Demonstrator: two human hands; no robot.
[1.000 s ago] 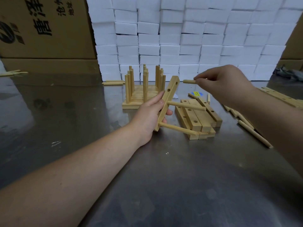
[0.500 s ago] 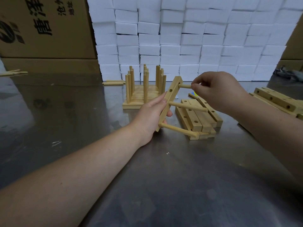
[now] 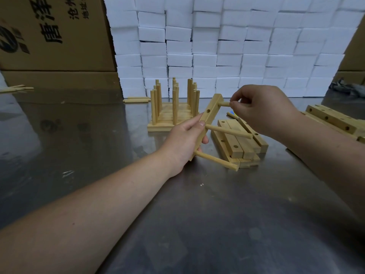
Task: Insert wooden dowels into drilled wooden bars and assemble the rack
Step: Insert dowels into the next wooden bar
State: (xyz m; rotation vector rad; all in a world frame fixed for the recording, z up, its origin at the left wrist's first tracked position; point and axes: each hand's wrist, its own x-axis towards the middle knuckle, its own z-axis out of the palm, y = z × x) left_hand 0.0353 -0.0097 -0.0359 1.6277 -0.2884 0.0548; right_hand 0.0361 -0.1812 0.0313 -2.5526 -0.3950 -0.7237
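My left hand (image 3: pixel 182 142) grips a drilled wooden bar (image 3: pixel 211 112), tilted on end above the steel table. Two dowels stick out of the bar to the right: a middle dowel (image 3: pixel 229 131) and a lower dowel (image 3: pixel 216 160). My right hand (image 3: pixel 262 109) pinches a third dowel (image 3: pixel 224 104) whose tip sits in the bar's top hole. One open hole shows on the bar's face just above my left fingers. Most of the third dowel is hidden inside my right fingers.
A finished rack (image 3: pixel 173 107) with several upright dowels stands behind the bar. Stacked drilled bars (image 3: pixel 239 144) lie right of my left hand, more bars (image 3: pixel 333 120) at far right. Loose dowels (image 3: pixel 136 99) lie by the white foam block wall (image 3: pixel 227 46). Cardboard boxes (image 3: pixel 53 34) stand at left.
My right hand brought the dowel leftward from mid-air to the bar's top hole and pushed its tip in. My left hand kept the bar nearly still.
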